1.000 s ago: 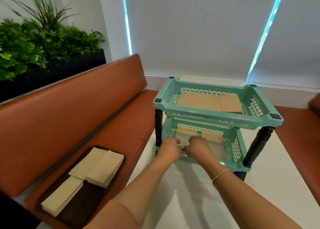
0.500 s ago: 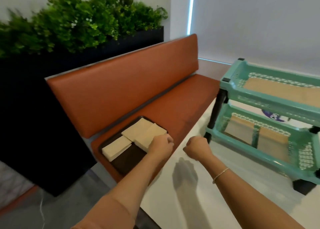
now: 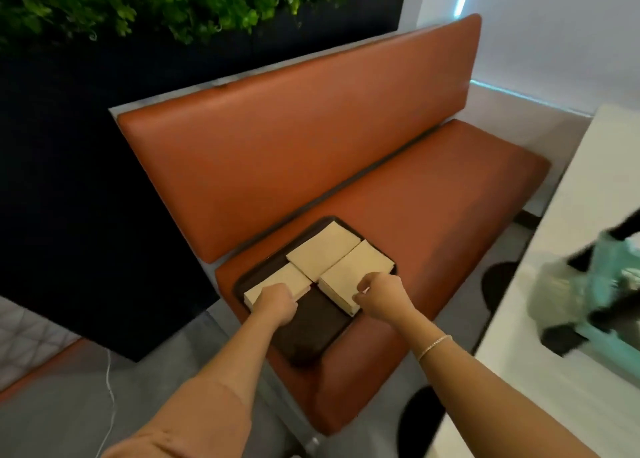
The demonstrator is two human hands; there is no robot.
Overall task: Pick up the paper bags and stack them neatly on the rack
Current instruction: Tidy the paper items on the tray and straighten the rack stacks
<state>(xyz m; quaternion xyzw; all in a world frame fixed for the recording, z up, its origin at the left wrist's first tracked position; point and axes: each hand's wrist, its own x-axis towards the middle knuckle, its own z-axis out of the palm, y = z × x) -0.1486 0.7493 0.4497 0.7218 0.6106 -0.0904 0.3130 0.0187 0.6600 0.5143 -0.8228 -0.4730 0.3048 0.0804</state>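
Now fingers (image 3: 362,286) touch nearest bag stack (image 3: 349,277).

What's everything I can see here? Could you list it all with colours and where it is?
paper bag stacks: three, cream, on the tray
tray: one, dark brown, on the bench seat
bench: one, orange-brown, along the planter
rack: one, mint green, blurred, on the white table, right edge
table: one, white, right
plants: green, in a black planter, top left
left hand: on the nearest left stack
right hand: fingers at the right stack's edge
bracelet: one, right wrist
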